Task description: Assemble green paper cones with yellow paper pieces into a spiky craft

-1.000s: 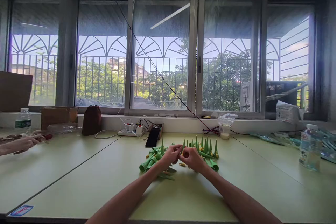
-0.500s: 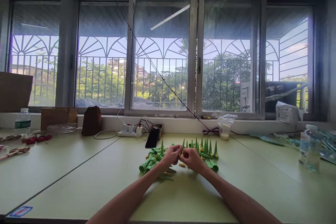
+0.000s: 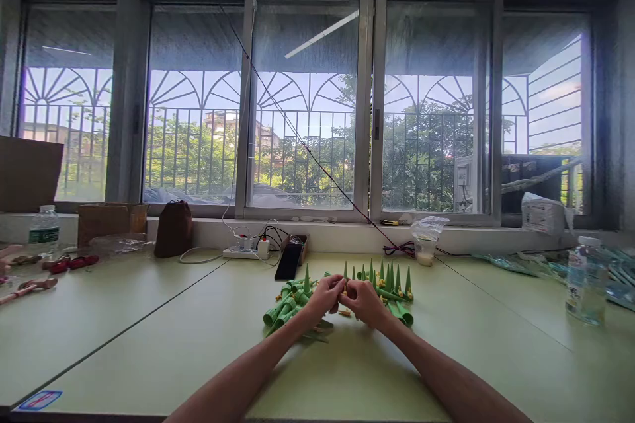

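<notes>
My left hand [image 3: 327,296] and my right hand [image 3: 366,303] meet over the middle of the table, fingertips pinched close together. A slim green cone [image 3: 346,270] with a bit of yellow at its base rises between them, seemingly in my left fingers. Whatever the right fingertips pinch is hidden behind them. Several more green cones [image 3: 391,277] with yellow bases stand upright just beyond my right hand. Loose green tubular pieces [image 3: 282,310] lie in a heap beside my left hand. A small yellow piece [image 3: 344,312] rests on the table below the hands.
Behind the hands are a dark phone [image 3: 288,262] and a white power strip [image 3: 243,252]. A brown pouch [image 3: 173,230] stands left of them. On the right stands a plastic bottle [image 3: 586,281]. Red and wooden items [image 3: 73,263] lie far left, near another person's hand [image 3: 6,258].
My hands stay almost in place, with only slight finger shifts; the cone between them has moved a touch left. Another person's hand has come in at the far left edge.
</notes>
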The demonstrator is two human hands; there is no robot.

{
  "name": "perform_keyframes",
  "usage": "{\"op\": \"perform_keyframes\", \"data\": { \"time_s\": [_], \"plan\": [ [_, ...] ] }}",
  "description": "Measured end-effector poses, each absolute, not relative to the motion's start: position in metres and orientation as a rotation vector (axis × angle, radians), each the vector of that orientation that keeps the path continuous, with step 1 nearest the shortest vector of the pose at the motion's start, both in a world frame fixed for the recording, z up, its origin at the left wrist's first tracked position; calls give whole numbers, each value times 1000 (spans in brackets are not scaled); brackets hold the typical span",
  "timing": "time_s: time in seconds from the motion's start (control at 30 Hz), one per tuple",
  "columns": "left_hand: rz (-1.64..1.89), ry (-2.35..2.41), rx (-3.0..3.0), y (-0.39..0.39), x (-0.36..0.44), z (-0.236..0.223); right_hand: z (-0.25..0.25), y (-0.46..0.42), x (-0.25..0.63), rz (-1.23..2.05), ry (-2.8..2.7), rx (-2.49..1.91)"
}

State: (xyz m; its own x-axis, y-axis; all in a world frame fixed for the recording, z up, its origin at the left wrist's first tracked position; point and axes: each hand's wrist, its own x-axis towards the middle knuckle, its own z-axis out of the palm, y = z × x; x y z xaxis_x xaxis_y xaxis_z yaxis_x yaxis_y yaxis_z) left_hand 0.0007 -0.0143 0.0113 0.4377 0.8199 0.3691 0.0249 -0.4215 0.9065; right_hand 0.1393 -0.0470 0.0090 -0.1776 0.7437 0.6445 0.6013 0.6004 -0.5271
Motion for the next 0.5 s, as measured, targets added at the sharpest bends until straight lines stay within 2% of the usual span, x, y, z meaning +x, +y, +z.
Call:
{"op": "perform_keyframes", "data": {
  "time_s": [0.5],
  "plan": [
    [1100, 734, 1710, -11, 5, 6, 5, -43, 140, 213, -1888, -1037]
  ]
}}
